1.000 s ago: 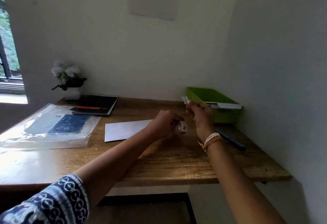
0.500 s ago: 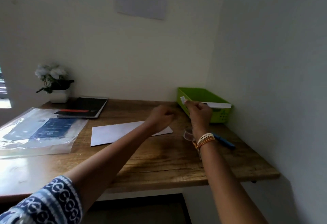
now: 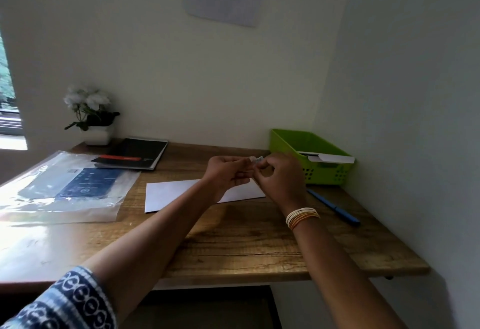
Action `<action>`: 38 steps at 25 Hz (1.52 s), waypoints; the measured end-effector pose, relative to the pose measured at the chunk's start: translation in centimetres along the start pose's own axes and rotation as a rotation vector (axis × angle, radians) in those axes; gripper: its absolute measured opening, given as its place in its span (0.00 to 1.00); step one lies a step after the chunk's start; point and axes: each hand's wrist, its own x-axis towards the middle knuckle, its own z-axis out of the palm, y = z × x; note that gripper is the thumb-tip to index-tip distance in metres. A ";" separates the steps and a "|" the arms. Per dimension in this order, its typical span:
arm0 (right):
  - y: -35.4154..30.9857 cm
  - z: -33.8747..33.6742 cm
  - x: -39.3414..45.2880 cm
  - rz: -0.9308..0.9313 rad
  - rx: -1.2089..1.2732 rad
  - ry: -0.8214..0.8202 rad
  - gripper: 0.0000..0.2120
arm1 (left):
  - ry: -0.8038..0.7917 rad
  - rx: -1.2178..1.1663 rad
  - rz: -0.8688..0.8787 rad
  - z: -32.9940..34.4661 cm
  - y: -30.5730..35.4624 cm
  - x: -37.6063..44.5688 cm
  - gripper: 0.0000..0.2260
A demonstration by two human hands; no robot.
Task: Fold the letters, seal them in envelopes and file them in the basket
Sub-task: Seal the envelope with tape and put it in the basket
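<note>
Both hands are raised together above the desk. Between their fingertips is a small pale piece of tape [image 3: 256, 158]: my left hand [image 3: 228, 172] and my right hand [image 3: 280, 175] each pinch one end. Below them a white envelope [image 3: 171, 195] lies flat on the wooden desk [image 3: 246, 245], partly covered by my left forearm. The green basket [image 3: 293, 141] stands at the back right corner, with a white envelope [image 3: 335, 158] resting across its front rim. No tape roll shows.
A blue pen [image 3: 335, 209] lies right of my right wrist, near the wall. A clear plastic sleeve with a blue sheet [image 3: 70, 188] covers the left of the desk. A black notebook [image 3: 135, 153] and a white flower pot [image 3: 97, 135] sit at the back left.
My left hand held a tape roll a second ago, then let it go. It has since risen to meet my right hand at the tape piece. The camera tilted slightly.
</note>
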 end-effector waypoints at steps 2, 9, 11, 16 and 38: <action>0.0 0.2 0.0 -0.052 0.014 -0.042 0.04 | 0.046 -0.003 -0.009 -0.1 0.0 0.0 0.10; 0.0 0.0 -0.3 0.179 0.314 0.055 0.02 | 0.150 0.190 0.061 -0.5 0.2 0.2 0.05; 0.1 -0.1 -0.1 0.314 0.381 0.063 0.04 | 0.135 0.368 0.166 -0.7 0.1 0.5 0.04; 0.6 0.6 0.7 0.505 0.486 -0.230 0.08 | 0.081 0.726 0.344 -0.8 0.5 1.6 0.04; 3.4 5.0 5.2 0.849 0.297 -0.682 0.06 | -0.024 1.151 0.307 -3.1 -1.5 5.6 0.08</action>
